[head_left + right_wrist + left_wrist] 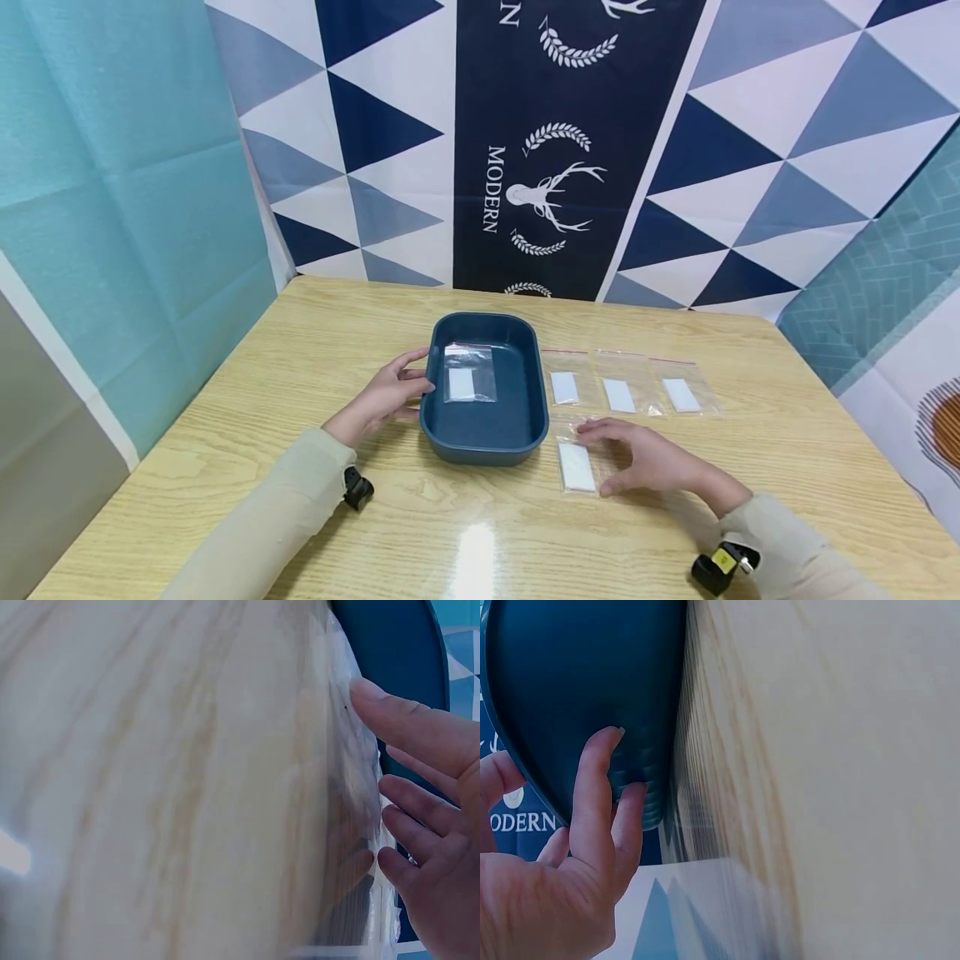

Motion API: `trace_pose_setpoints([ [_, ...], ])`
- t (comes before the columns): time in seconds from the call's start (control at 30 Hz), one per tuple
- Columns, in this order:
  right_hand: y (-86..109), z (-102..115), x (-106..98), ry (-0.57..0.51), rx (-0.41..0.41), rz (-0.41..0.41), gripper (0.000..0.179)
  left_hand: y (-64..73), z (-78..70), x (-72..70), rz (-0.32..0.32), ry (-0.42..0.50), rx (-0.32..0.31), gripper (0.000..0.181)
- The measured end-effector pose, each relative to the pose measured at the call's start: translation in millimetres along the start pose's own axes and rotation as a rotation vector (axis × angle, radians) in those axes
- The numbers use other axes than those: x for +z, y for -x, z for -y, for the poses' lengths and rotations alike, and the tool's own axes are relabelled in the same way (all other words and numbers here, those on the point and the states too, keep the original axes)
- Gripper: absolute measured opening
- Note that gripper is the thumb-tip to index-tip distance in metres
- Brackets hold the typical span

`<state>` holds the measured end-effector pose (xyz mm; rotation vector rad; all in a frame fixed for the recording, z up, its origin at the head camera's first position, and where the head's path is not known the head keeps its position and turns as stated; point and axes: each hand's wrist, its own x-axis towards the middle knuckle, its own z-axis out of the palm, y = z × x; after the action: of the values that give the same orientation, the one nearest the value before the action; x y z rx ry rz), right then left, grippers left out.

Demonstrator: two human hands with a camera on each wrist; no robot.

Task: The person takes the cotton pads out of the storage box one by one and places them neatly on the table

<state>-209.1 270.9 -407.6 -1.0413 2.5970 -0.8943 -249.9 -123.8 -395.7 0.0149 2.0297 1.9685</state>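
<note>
A dark blue rectangular basin (pixel 483 456) stands on the table, with one clear zip bag (pixel 482 379) holding a white slip inside it. My left hand (pixel 386 392) touches the basin's left wall, its fingers (pixel 592 787) spread along the outside. To the right of the basin, my right hand (pixel 645 458) is at a zip bag (pixel 576 467) with a white slip, thumb near its lower edge and fingertips near its upper part. In the right wrist view, the fingers (pixel 420 795) are bent slightly and apart; whether they touch the bag is unclear.
Behind the right hand, a row of zip bags with white slips lies flat: one by the basin (pixel 564 387), one in the middle (pixel 618 395) and one at the right (pixel 680 394). A patterned cloth (pixel 390 208) hangs along the table's (pixel 360 300) far edge.
</note>
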Motion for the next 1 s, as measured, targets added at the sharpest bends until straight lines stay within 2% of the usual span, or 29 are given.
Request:
trace_pose_setpoints([
  [0.3, -6.5, 4.3, -5.4, -0.104, 0.090, -0.116, 0.056, 0.5, -1.5, -0.4, 0.008, -0.010, -0.001, 0.064],
  [0.6, -24.5, 15.4, -13.1, -0.208, 0.085, -0.241, 0.051, 1.5, -2.4, -0.5, -0.001, -0.022, -0.006, 0.064],
  [0.8, -37.1, 21.5, -19.1, -0.238, 0.125, -0.271, 0.050, 0.8, -2.1, -1.0, -0.001, -0.013, -0.007, 0.065],
  [1.0, -48.6, 26.2, -24.3, -0.298, 0.198, -0.307, 0.050, -0.8, -1.1, -1.4, 0.003, -0.014, -0.003, 0.064],
])
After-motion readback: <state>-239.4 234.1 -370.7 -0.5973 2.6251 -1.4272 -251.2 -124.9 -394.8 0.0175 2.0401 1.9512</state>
